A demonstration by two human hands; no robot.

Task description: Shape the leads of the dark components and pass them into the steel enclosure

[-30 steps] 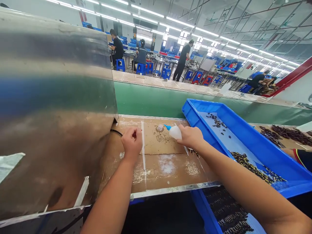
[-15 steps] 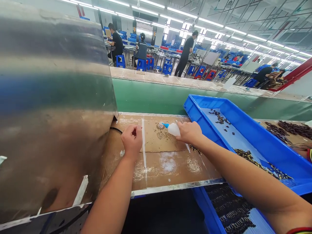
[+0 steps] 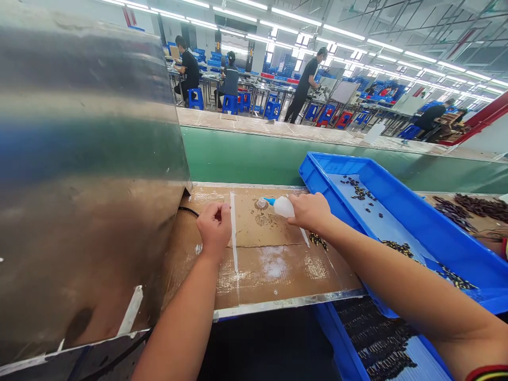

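My right hand (image 3: 311, 211) is wrapped round a white squeeze bottle (image 3: 284, 207) tilted to the left. The bottle's blue nozzle (image 3: 270, 201) points at a small clear round piece (image 3: 261, 202) on a stained cardboard sheet (image 3: 248, 235). My left hand (image 3: 215, 225) is closed in a pinch at the sheet's left side, beside a white tape strip (image 3: 233, 233). Whatever lies between its fingertips is too small to make out. Small dark and gold pieces (image 3: 318, 241) lie on the bench below my right wrist.
A large metal housing (image 3: 87, 174) stands at the left. To the right, a blue tray (image 3: 400, 196) holds small dark pieces; another blue tray (image 3: 341, 338) with rows of dark pieces sits below the bench. A green partition (image 3: 246, 153) runs behind. Several people work farther back.
The bottle and my right hand have shifted very slightly, with the nozzle still at the clear round piece. My left hand stays in its pinch in nearly the same place.
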